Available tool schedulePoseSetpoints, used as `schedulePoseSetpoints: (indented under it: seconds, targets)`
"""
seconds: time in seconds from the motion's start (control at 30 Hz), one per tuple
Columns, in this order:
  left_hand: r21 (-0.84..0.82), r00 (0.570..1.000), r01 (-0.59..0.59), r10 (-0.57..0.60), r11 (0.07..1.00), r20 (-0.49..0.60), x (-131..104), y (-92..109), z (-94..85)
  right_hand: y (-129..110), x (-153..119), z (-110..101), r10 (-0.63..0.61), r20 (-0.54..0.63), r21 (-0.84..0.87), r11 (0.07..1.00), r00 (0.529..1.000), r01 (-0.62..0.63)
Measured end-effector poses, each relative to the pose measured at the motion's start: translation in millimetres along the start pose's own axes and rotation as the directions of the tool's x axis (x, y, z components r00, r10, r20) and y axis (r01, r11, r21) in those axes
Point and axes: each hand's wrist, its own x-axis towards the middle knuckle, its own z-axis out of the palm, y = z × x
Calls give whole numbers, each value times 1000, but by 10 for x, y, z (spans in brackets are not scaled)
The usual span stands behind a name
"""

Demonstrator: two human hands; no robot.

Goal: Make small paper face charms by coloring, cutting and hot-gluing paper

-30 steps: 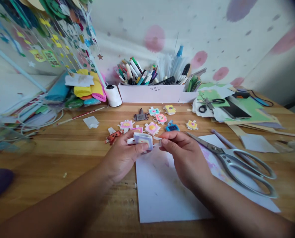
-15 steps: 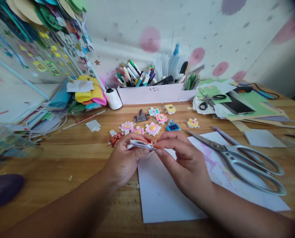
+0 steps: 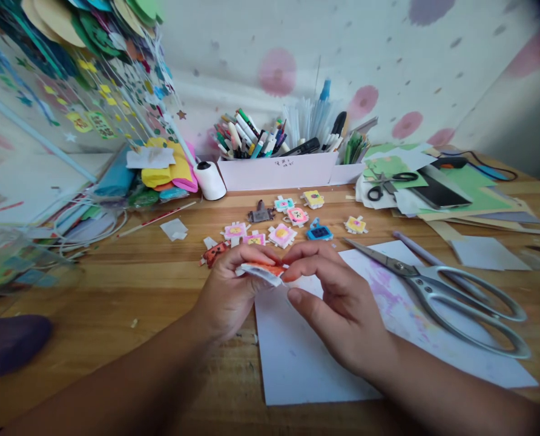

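A small flat paper craft piece (image 3: 261, 274), orange on top and white along its padded-looking edge, is pinched between the thumb and fingers of my left hand (image 3: 227, 290). At its right end is my right hand (image 3: 342, 297), fingers curled and the index fingertip against the piece's corner. The right thumb stands a little apart from that fingertip. Beneath both hands lies a white paper sheet (image 3: 297, 363). Just beyond them are several small decorated paper pieces with tabs, including a pink one (image 3: 282, 235), a blue one (image 3: 319, 231) and a red one (image 3: 214, 253).
Large silver scissors (image 3: 433, 287) lie on a purple-stained sheet (image 3: 388, 290) at right, by a purple pen (image 3: 419, 251). A pen box (image 3: 274, 172) and white thread spool (image 3: 210, 180) stand behind. Small scissors (image 3: 383, 181) and a phone (image 3: 445, 188) rest on papers.
The craft piece has tilted so more of its orange top shows. My right thumb has moved away from the index fingertip, loosening its pinch. The view has shifted slightly.
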Motion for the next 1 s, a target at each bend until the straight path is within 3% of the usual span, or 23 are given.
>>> schedulePoseSetpoints:
  seconds: [0.1,0.37,0.6,0.8,1.0]
  targets:
    - [7,1000,4,-4,1000,-6,-6,-13,-2,-1,-4,-11,2,16,-13,1000,1000,-1]
    - [24,998,-3,5,1000,-69,-30,-4,17,9,-14,12,-149,34,-189,970,988,153]
    - [-15,995,23,-25,1000,-96,-67,-25,48,65,-21,48,-131,-1,-227,966,991,127]
    - [138,997,-63,70,988,-44,-77,-42,-2,75,-24,63,-89,-68,-186,980,994,76]
    - [158,996,-85,88,984,-16,-76,-31,-11,66,-33,46,-116,-85,-194,976,990,98]
